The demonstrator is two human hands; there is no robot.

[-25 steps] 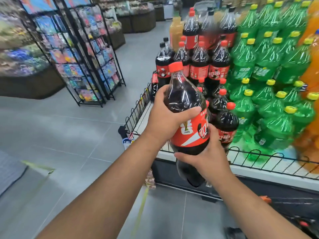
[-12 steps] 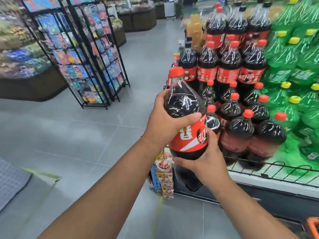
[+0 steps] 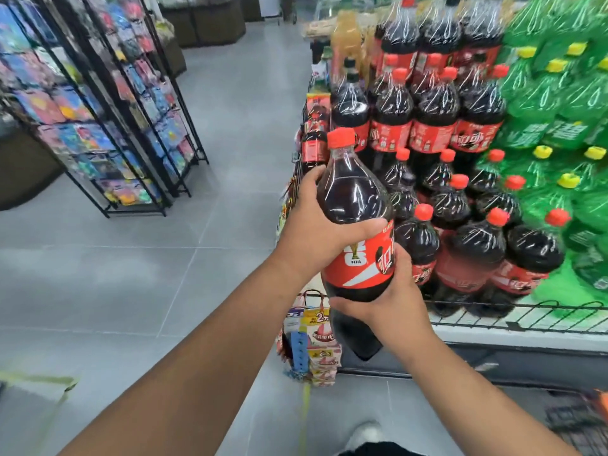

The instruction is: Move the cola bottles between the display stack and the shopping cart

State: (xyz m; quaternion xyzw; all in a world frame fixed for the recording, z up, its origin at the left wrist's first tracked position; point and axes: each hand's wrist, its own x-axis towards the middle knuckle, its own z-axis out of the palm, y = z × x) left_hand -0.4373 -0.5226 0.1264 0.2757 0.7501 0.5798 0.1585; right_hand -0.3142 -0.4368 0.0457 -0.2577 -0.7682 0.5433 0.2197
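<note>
1. Setting: a shop aisle with a grey tiled floor. Black wire racks filled with coloured packets stand on the left.
2. Display stack: dark cola bottles with red caps and red labels, tiered on a white platform. A low black wire rail runs along the front edge of the platform. Green bottles with yellow caps stand just beside them on the right.
3. Held cola bottle: in the air in front of the stack's left front corner, close to the nearest stacked bottles. It is near upright and leans slightly. The red cap is on, and the red label with a "FIFA" mark faces the camera. Its base hangs below rail level, in front of the platform edge.
4. Left hand: wrapped round the bottle's shoulder from the left, thumb lying across the front just above the label.
5. Right hand: gripping the lower body from the right, thumb raised over the label's edge, fingers curled beneath the label.
6. Shopping cart: only a blurred corner of dark mesh with an orange part shows at lower right, well apart from the held bottle. Contents cannot be determined.
7. Other items: a strip of snack packets hangs at the platform corner, below the bottle. A pale shoe shows at the bottom edge.
</note>
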